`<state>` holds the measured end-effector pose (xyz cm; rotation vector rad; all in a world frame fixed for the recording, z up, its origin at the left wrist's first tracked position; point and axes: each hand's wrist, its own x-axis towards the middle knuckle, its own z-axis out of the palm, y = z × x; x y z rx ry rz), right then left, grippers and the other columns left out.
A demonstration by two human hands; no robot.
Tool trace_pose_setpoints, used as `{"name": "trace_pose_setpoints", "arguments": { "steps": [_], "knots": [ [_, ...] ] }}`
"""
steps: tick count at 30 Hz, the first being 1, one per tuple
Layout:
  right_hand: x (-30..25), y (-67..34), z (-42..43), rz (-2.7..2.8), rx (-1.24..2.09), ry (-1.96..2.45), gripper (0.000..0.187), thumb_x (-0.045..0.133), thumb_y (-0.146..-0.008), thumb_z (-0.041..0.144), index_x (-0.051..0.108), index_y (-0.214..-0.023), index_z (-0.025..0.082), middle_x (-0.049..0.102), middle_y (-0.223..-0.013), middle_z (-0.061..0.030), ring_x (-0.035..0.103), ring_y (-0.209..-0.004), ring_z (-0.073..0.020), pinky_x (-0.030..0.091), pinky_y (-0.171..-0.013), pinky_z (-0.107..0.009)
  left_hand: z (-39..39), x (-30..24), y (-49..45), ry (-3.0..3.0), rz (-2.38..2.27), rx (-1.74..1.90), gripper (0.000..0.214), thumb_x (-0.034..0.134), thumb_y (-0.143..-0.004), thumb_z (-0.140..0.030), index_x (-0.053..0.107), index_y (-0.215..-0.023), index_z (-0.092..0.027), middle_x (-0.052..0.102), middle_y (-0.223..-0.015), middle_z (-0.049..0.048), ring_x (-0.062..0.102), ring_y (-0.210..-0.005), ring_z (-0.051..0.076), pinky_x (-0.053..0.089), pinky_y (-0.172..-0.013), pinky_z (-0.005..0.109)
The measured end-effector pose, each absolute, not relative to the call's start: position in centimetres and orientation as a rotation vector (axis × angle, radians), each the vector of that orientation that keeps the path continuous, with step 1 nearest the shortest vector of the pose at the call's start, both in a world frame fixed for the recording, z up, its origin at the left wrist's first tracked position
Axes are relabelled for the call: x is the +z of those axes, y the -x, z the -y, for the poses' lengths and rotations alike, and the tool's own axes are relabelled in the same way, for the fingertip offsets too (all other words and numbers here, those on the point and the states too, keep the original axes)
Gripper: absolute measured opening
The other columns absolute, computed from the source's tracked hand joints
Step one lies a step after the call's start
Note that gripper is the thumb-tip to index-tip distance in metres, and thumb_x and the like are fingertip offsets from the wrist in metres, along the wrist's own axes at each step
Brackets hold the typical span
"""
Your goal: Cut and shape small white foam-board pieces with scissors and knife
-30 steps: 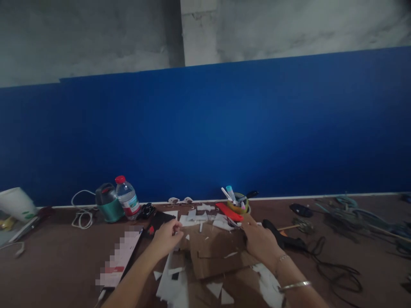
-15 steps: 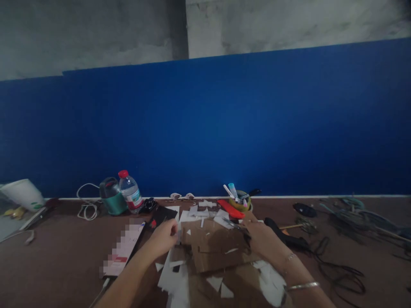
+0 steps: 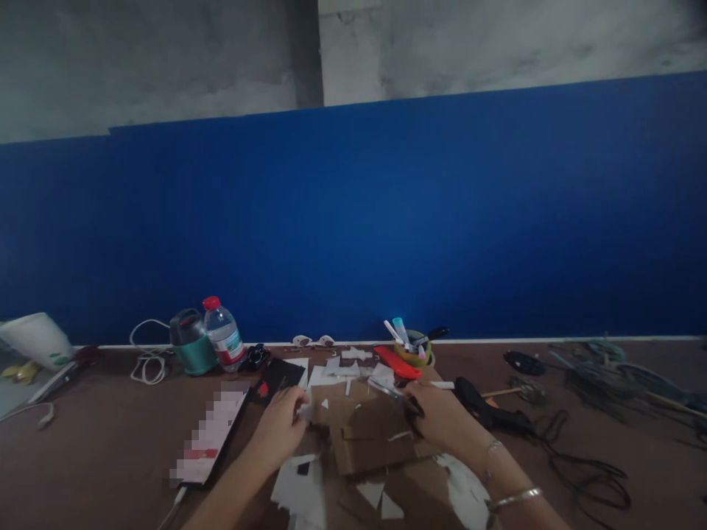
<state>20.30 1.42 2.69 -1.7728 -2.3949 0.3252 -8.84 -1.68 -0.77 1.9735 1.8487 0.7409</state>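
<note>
My right hand (image 3: pixel 439 414) is closed around the dark handles of a pair of scissors (image 3: pixel 387 388), whose blades point up and to the left over cardboard. To the left, my left hand (image 3: pixel 283 421) has its fingers curled together at the cardboard's left edge. Whatever it may pinch is too small and blurred to make out. Between the hands lies a brown cardboard piece (image 3: pixel 373 434) with thin paper slivers on it. White paper scraps (image 3: pixel 336 370) are spread behind it, and white triangular pieces (image 3: pixel 391 506) lie in front.
A phone (image 3: pixel 213 438) on a cable lies left, near a water bottle (image 3: pixel 225 338) and a teal container (image 3: pixel 196 357). A pen cup (image 3: pixel 415 356) and red-orange object (image 3: pixel 398 363) stand behind the cardboard. A black glue gun (image 3: pixel 491 412) with its cord lies right.
My right hand and the scissors have shifted slightly left. My left hand has moved a little lower and to the right, with its fingers still curled.
</note>
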Motion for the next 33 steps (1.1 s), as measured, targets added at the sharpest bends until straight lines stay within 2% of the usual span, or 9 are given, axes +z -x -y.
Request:
{"name": "trace_pose_setpoints", "arguments": {
  "steps": [3, 5, 10, 15, 19, 24, 27, 30, 33],
  "knots": [
    [3.5, -19.5, -0.6, 2.46, 0.421, 1.701, 0.04, 0.052, -0.064, 0.005, 0.066, -0.1, 0.016, 0.07, -0.1, -0.0116, 0.063, -0.093, -0.0248, 0.04, -0.075, -0.027, 0.1, -0.3, 7.3, -2.067, -1.81, 0.878, 0.019, 0.05, -0.072, -0.012, 0.06, -0.086, -0.021, 0.065, -0.091, 0.0064, 0.058, -0.092, 0.023, 0.042, -0.083, 0.034],
    [3.8, -19.0, -0.1, 2.47, 0.478, 1.651, 0.039, 0.05, -0.064, 0.005, 0.067, -0.097, 0.016, 0.071, -0.098, -0.0107, 0.063, -0.093, -0.0233, 0.04, -0.075, -0.026, -1.2, 0.1, 5.4, -2.115, -1.734, 0.931, 0.019, 0.05, -0.075, -0.015, 0.061, -0.089, -0.021, 0.066, -0.094, 0.0076, 0.058, -0.094, 0.023, 0.042, -0.085, 0.034],
    [3.5, -18.8, 0.2, 2.53, 0.454, 1.637, 0.031, 0.048, -0.07, 0.008, 0.069, -0.09, 0.016, 0.071, -0.094, -0.0109, 0.063, -0.089, -0.0233, 0.039, -0.072, -0.027, -4.9, 0.9, -0.5, -2.223, -1.677, 0.689, 0.02, 0.049, -0.08, -0.023, 0.063, -0.094, -0.021, 0.069, -0.099, 0.009, 0.057, -0.102, 0.026, 0.04, -0.089, 0.035],
    [3.3, -19.1, 0.0, 2.573, 0.395, 1.612, 0.029, 0.044, -0.074, 0.007, 0.069, -0.087, 0.015, 0.072, -0.093, -0.0112, 0.064, -0.086, -0.0216, 0.038, -0.071, -0.027, -7.3, 0.9, -4.2, -2.174, -1.742, 0.495, 0.032, 0.055, -0.076, -0.032, 0.059, -0.101, -0.013, 0.068, -0.102, 0.0192, 0.057, -0.105, 0.034, 0.04, -0.088, 0.041],
    [3.2, -18.9, 0.0, 2.588, 0.387, 1.615, 0.029, 0.045, -0.074, 0.007, 0.069, -0.089, 0.014, 0.072, -0.094, -0.0121, 0.064, -0.088, -0.0224, 0.038, -0.071, -0.027, -7.9, 0.6, -5.1, -2.098, -1.801, 0.398, 0.039, 0.057, -0.072, -0.034, 0.054, -0.105, -0.013, 0.066, -0.107, 0.0216, 0.056, -0.108, 0.036, 0.039, -0.089, 0.042],
    [2.8, -18.5, -0.1, 2.565, 0.398, 1.629, 0.029, 0.045, -0.076, 0.007, 0.069, -0.089, 0.014, 0.072, -0.091, -0.0123, 0.065, -0.088, -0.023, 0.039, -0.071, -0.028, -8.0, -0.2, -5.1, -2.015, -1.823, 0.438, 0.037, 0.057, -0.072, -0.033, 0.053, -0.104, -0.015, 0.065, -0.109, 0.0196, 0.055, -0.109, 0.036, 0.036, -0.092, 0.045],
    [2.2, -18.7, -1.1, 2.378, 0.341, 1.686, 0.029, 0.042, -0.081, 0.01, 0.069, -0.09, 0.016, 0.072, -0.09, -0.0103, 0.065, -0.085, -0.0217, 0.04, -0.071, -0.027, -8.0, -1.0, -4.9, -1.947, -1.799, 0.527, 0.042, 0.063, -0.067, -0.033, 0.053, -0.104, -0.015, 0.066, -0.106, 0.0164, 0.056, -0.107, 0.036, 0.036, -0.091, 0.046],
    [0.7, -19.4, -2.8, 2.177, 0.117, 1.707, 0.032, 0.038, -0.084, 0.01, 0.067, -0.095, 0.016, 0.069, -0.098, -0.0106, 0.06, -0.096, -0.0231, 0.039, -0.081, -0.03, -7.8, -1.4, -4.4, -1.852, -1.78, 0.645, 0.051, 0.067, -0.062, -0.025, 0.052, -0.11, -0.017, 0.068, -0.103, 0.0126, 0.058, -0.105, 0.032, 0.04, -0.088, 0.042],
    [-1.3, -20.2, -4.2, 2.175, -0.026, 1.717, 0.035, 0.037, -0.088, 0.014, 0.062, -0.113, 0.019, 0.064, -0.112, -0.0107, 0.055, -0.106, -0.0246, 0.038, -0.087, -0.033, -7.0, -1.1, -3.5, -1.761, -1.76, 0.821, 0.051, 0.058, -0.069, -0.017, 0.047, -0.118, -0.017, 0.067, -0.104, 0.0092, 0.062, -0.096, 0.023, 0.044, -0.084, 0.034]
  ]
}}
